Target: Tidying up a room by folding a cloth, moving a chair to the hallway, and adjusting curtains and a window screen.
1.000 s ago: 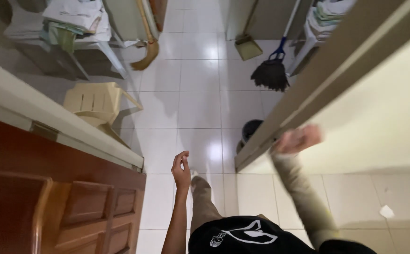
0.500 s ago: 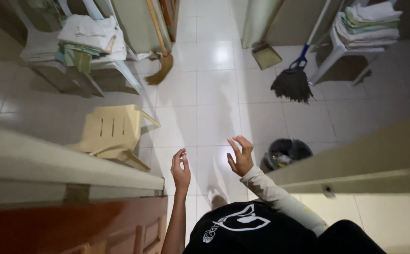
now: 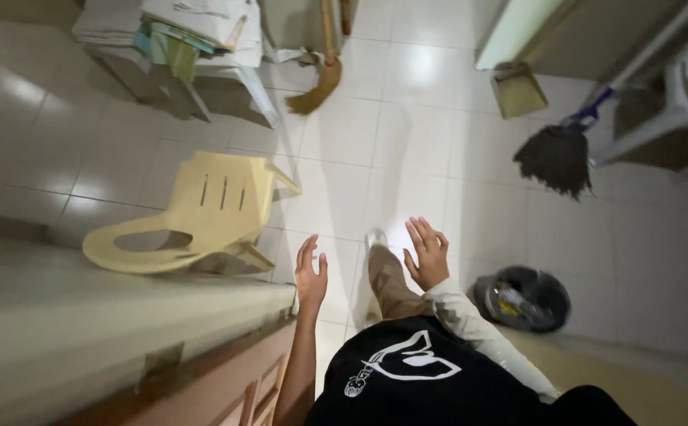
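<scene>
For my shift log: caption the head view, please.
Both empty hands, left hand and right hand, raised open above tiled floor beside a yellow plastic chair.

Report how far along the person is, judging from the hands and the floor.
Done: nothing that shows. In hand: nothing; the left hand and right hand are open and empty over the tiled floor, one foot stepping forward. Left: the broom, dustpan and mop stand untouched ahead.

Mop (image 3: 557, 158) handle cut off above.
</scene>
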